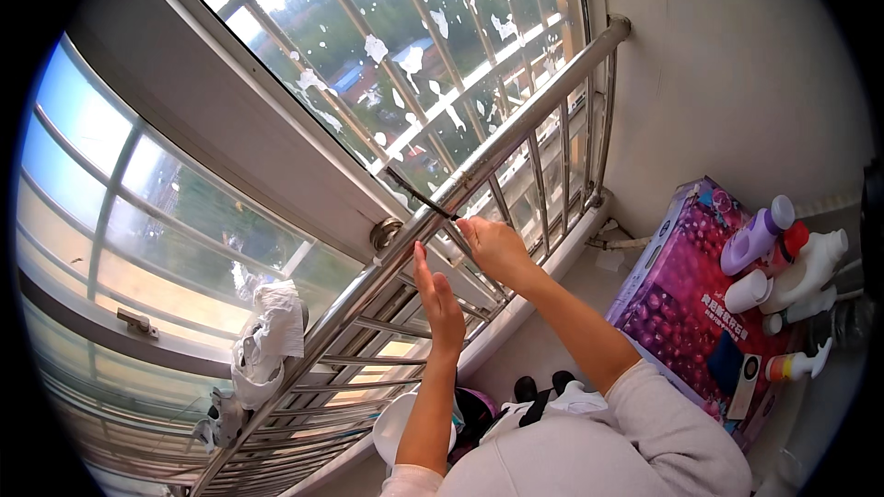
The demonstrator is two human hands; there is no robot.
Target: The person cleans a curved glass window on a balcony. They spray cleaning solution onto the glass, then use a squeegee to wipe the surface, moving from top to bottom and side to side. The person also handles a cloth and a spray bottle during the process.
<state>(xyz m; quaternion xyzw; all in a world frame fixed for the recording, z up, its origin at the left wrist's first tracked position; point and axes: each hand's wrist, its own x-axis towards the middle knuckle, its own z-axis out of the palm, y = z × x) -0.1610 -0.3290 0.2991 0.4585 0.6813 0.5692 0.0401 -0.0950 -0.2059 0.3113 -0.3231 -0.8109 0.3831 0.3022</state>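
Note:
My right hand [498,252] is closed around the end of a thin dark rod-like thing [420,195]; whether it is a tool or a strip I cannot tell. It crosses above the steel handrail [532,105] towards the window frame. My left hand [442,307] is held up with fingers extended beside the rail, and nothing shows in it. Behind the rail, the window pane [345,27] bears several white flakes and patches. A round metal fitting [385,233] sits by the rail, left of my hands.
Crumpled white paper or cloth [266,342] and white shoes [224,417] are at the rail, lower left. A purple grape-printed box [663,310] at right carries bottles, including a purple bottle [756,235] and a spray bottle [798,364]. A white bucket [392,424] stands below.

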